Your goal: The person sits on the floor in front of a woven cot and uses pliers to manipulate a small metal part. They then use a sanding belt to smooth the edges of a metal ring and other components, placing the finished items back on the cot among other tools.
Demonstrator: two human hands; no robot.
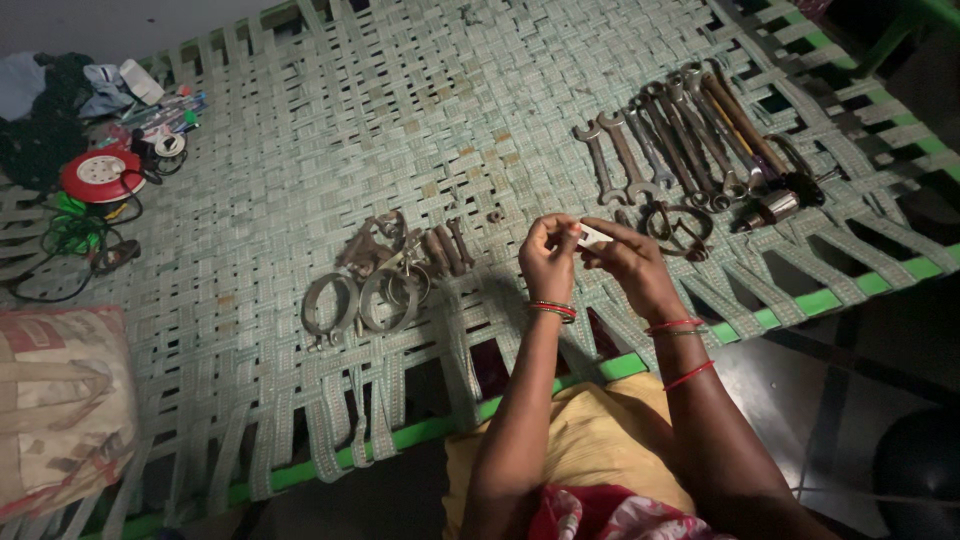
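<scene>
head view: the left hand [548, 255] and the right hand [625, 258] meet just above the near edge of a woven-strap cot [400, 110], near the middle of the frame, and between them sits a small pale object [594, 236], too small to tell what it is. the left hand's fingertips are pinched together on its left end, and the right hand's thumb and fingers are closed on its right end, so both are clamped on the same piece. judging by how little finger it takes, it seems light and easy to drop, best taken by its ends with the fingertips as it is now; whether it is stiff or brittle cannot be told. at about two o'clock from the hands lies a row of rusty spanners [640, 150] side by side, with wooden-handled tools [745, 120] at their right end. just past the right hand, at one o'clock, is a dark ring-shaped clamp [678, 226]. at nine o'clock lie round metal hose clamps [360, 300], with a few brown rusty bits [440, 248] just above them. far off at ten o'clock sits a red cable reel [102, 175] with tangled cords, and at eight o'clock a printed sack [60, 400] rests on the cot's corner.
</scene>
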